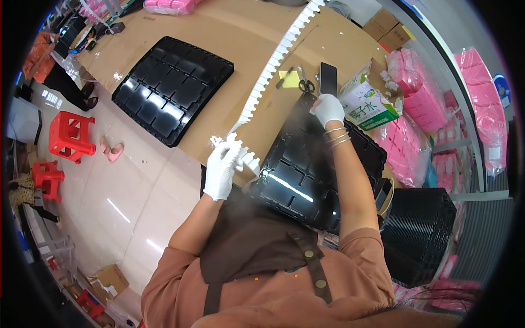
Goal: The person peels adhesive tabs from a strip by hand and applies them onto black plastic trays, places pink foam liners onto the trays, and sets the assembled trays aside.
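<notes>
By the bench (216,117) edge, the left hand (220,170) pinches a likely light, bendy notched strip (270,65), best held endwise; right hand (329,111) grip unclear.

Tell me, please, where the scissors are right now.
In the head view, the scissors lie upper right, between the yellow paper and the black phone.

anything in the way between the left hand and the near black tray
Yes: white notched material lies between the left hand and the near black tray, right beside the gloved fingers. Nothing else visible stands between them.
</notes>
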The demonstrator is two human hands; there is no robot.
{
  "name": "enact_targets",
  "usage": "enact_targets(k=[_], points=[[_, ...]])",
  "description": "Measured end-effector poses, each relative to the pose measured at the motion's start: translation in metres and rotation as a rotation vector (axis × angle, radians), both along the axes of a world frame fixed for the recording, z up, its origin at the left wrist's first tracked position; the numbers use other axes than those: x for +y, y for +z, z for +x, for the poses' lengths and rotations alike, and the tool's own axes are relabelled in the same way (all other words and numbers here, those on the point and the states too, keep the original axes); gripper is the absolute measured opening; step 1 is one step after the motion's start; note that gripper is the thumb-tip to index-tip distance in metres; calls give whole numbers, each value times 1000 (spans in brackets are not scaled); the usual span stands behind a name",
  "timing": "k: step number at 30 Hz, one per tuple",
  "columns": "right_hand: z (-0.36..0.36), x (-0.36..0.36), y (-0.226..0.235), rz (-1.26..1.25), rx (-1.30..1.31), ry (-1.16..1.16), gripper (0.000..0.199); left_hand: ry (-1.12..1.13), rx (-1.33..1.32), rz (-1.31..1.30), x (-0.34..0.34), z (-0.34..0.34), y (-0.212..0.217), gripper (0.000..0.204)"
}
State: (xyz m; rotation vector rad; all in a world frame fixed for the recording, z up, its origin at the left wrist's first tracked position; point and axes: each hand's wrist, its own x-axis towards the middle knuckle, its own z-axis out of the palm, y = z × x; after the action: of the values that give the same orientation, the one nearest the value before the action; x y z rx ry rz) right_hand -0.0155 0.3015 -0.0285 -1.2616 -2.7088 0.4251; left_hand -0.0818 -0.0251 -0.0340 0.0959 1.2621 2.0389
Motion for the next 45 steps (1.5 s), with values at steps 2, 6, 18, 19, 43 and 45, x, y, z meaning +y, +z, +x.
enact_targets(k=[2, 6, 18, 19, 43, 45], points=[[11, -6, 4, 0, 4, 52, 9, 2, 6, -17, 6, 2, 3, 12], [45, -66, 26, 115, 461, 134, 8, 26, 53, 0, 0, 0, 2, 14], [62, -215, 30, -1129, 817, -91, 9, -33, 124, 17, 0, 20, 13, 14], [61, -219, 32, -1152, 851, -121, 9, -32, 125, 15, -2, 21, 13, 14], [107, -213, 28, -296, 250, 332, 10, 50, -113, 225, -21, 9, -5, 15], [100, -222, 14, -94, 217, 315, 9, 73, -54, 201, -21, 9, -6, 14]])
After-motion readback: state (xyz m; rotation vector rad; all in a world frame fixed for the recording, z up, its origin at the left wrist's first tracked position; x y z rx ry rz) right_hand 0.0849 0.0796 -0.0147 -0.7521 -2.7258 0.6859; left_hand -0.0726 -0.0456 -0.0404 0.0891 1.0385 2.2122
